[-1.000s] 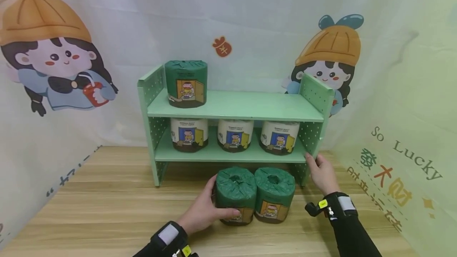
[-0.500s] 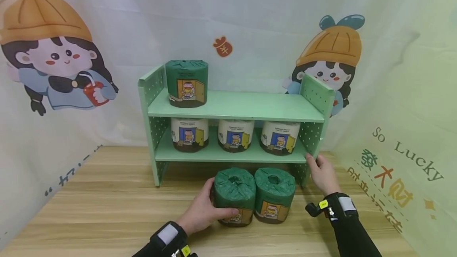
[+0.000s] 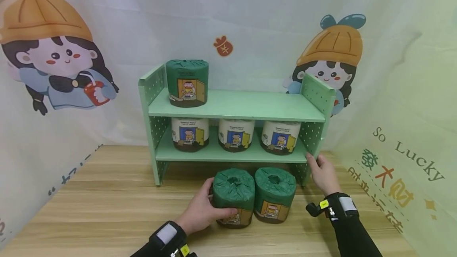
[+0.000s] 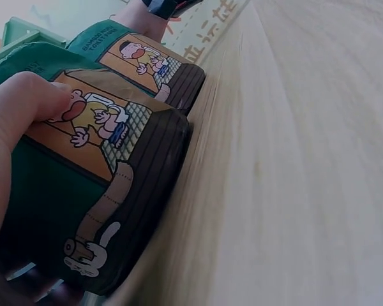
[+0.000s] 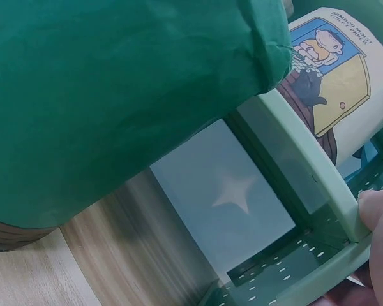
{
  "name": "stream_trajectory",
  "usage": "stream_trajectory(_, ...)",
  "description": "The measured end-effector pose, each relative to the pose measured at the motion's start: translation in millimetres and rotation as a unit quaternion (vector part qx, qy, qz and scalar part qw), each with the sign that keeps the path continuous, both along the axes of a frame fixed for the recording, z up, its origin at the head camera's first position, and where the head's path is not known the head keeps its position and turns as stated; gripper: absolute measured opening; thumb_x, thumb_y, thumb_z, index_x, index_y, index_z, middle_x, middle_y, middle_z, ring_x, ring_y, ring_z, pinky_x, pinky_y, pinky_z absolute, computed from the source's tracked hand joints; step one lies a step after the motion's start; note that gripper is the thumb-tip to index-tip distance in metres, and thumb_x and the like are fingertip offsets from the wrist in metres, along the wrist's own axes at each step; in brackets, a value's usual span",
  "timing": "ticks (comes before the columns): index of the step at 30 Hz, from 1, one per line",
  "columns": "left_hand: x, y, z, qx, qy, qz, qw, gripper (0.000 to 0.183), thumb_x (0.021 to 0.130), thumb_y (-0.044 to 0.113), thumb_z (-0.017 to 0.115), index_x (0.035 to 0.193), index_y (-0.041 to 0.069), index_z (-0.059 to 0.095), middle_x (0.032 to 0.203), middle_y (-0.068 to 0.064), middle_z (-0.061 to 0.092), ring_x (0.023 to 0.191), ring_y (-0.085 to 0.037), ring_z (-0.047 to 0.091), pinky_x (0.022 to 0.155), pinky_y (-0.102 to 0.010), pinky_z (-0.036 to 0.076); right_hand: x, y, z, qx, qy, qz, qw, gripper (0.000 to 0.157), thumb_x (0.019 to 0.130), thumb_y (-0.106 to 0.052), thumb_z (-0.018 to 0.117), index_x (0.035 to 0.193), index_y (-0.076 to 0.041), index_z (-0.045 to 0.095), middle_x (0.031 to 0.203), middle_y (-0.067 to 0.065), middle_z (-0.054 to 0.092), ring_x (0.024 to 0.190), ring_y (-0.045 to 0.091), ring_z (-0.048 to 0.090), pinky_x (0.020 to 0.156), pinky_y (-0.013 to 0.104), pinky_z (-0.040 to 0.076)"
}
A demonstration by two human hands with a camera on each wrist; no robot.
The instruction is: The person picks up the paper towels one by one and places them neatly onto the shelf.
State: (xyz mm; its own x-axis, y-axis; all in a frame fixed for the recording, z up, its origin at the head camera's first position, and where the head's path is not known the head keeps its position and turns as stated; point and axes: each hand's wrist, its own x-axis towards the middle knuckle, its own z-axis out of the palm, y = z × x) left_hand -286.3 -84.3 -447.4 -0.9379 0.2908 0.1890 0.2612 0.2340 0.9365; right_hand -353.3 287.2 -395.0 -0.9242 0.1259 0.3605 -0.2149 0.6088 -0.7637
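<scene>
My left hand [image 3: 203, 213] grips a green-wrapped toilet roll [image 3: 233, 189] low on the table, thumb across its printed front and fingers round its left side. In the left wrist view the thumb presses the wrapper of this roll [image 4: 64, 185], and its base is close to the wood. A second green toilet roll [image 3: 275, 193] stands just to its right, a narrow gap between them. With my right hand [image 3: 323, 173] I hold the right end of a light green two-tier shelf [image 3: 235, 156]. In the right wrist view fingertips [image 5: 378, 207] touch the shelf's corner.
Another green toilet roll [image 3: 187, 84] stands at the left of the top shelf. White toilet rolls [image 3: 235, 135] line the lower tier, three in all. A printed cloth [image 3: 257, 19] hangs behind and beside the wooden table [image 3: 89, 209].
The roll in my left hand has shifted slightly left and towards me, so the gap to its neighbour has widened a little. My right hand stays at the shelf.
</scene>
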Motion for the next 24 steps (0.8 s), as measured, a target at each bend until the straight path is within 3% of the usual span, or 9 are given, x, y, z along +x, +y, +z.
stream_trajectory(3,1.6,0.2,0.6,0.002,0.003,-0.001,1.0000,0.099,0.069,0.034,0.093,0.145,0.011,0.034,0.132,-0.011,0.047,0.116,-0.028,0.049,0.095,-0.051,0.046,-0.4,0.7,0.0,0.000,-0.003,0.000,1.000,0.050,0.108,-0.039,0.041,0.132,0.002,0.056,0.114,0.024,0.062,0.091,0.030,0.051,0.069,0.039,0.042)
stream_trajectory(11,5.8,-0.1,1.7,-0.006,0.015,0.011,0.9998,0.096,0.068,0.036,0.093,0.143,0.011,0.038,0.130,-0.008,0.050,0.115,-0.024,0.050,0.095,-0.048,0.047,-3.0,0.8,-2.4,-0.004,0.000,-0.001,1.000,0.045,0.108,-0.038,0.043,0.125,0.001,0.060,0.081,0.018,0.055,0.065,0.025,0.045,0.050,0.032,0.037)
stream_trajectory(24,6.3,-4.1,2.0,0.012,0.025,0.003,0.9996,0.089,0.068,0.033,0.093,0.139,0.014,0.043,0.128,-0.006,0.052,0.112,-0.018,0.053,0.096,-0.045,0.047,-1.4,0.3,-0.4,-0.001,0.000,0.003,1.000,0.047,0.109,-0.039,0.041,0.126,0.001,0.059,0.086,0.019,0.056,0.067,0.024,0.046,0.051,0.032,0.037)
